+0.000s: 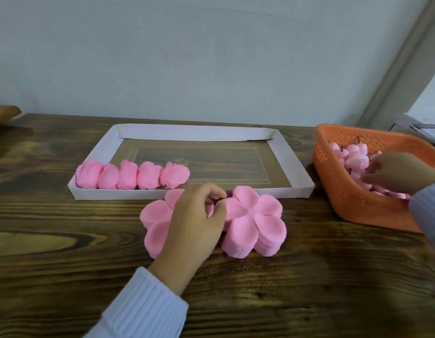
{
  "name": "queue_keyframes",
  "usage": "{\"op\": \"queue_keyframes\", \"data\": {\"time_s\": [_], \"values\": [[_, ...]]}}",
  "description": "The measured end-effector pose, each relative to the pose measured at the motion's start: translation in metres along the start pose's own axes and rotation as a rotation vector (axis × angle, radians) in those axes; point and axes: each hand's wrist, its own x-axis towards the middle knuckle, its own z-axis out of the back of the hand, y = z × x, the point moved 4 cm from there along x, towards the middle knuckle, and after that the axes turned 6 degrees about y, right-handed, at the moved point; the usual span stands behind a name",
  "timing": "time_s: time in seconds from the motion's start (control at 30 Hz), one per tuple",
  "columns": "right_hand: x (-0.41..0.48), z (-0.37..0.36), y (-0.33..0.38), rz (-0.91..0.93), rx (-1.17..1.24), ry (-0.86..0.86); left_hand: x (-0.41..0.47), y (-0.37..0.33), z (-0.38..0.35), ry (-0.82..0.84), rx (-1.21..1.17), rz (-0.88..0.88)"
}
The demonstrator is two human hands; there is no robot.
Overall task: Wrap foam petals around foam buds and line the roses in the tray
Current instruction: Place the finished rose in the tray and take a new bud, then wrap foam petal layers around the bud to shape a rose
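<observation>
Several finished pink foam roses (132, 176) stand in a row along the front left of the white cardboard tray (194, 132). In front of the tray lie two stacks of pink five-lobed foam petals (257, 223). My left hand (197, 215) rests on the left stack (155, 223), its fingertips pinching the edge of a petal sheet between the stacks. My right hand (397, 172) reaches into the orange basket (355, 203) among pale pink foam buds (355, 157); its fingers curl over them, and whether they hold one is hidden.
The dark wooden table (309, 276) runs to a pale wall (211, 57). A grey stack of papers or a box (416, 128) sits behind the basket at the right. A brown object (4, 115) shows at the far left edge.
</observation>
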Motion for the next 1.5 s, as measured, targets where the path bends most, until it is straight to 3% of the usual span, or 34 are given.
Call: {"op": "queue_keyframes", "data": {"time_s": [0.2, 0.5, 0.6, 0.7, 0.77, 0.87, 0.93, 1.03, 1.13, 1.27, 1.37, 1.5], "values": [[-0.011, -0.001, 0.012, -0.019, -0.179, 0.077, -0.002, -0.006, -0.007, 0.036, 0.255, -0.071], [0.010, -0.009, 0.007, 0.003, -0.119, 0.142, -0.003, -0.007, -0.005, 0.042, 0.212, -0.079], [0.010, -0.008, 0.002, 0.123, -0.076, 0.014, -0.003, -0.007, -0.004, 0.037, 0.198, -0.088], [0.008, 0.002, -0.008, 0.126, 0.002, -0.092, -0.003, -0.008, -0.005, 0.046, 0.195, -0.115], [0.006, 0.011, -0.015, 0.148, 0.113, -0.257, -0.004, -0.008, -0.006, 0.046, 0.190, -0.119], [-0.030, 0.025, -0.006, 0.284, 0.598, -0.678, -0.005, -0.008, -0.005, 0.042, 0.199, -0.127], [-0.063, 0.020, 0.022, 0.401, 1.000, -0.747, -0.005, -0.009, -0.006, 0.045, 0.203, -0.135], [-0.102, -0.009, 0.086, 0.675, 1.382, -0.585, -0.006, -0.010, -0.005, 0.040, 0.201, -0.128], [-0.121, -0.050, 0.130, 0.829, 1.290, -0.477, -0.007, -0.008, -0.003, 0.018, 0.185, -0.107], [-0.110, -0.077, 0.132, 0.765, 1.300, -0.337, -0.007, -0.008, -0.001, 0.003, 0.202, -0.124], [-0.098, -0.081, 0.122, 0.641, 1.432, -0.308, -0.007, -0.008, -0.001, 0.004, 0.242, -0.106], [-0.095, -0.083, 0.121, 0.605, 1.477, -0.300, -0.006, -0.007, -0.003, 0.035, 0.251, -0.098]]}}
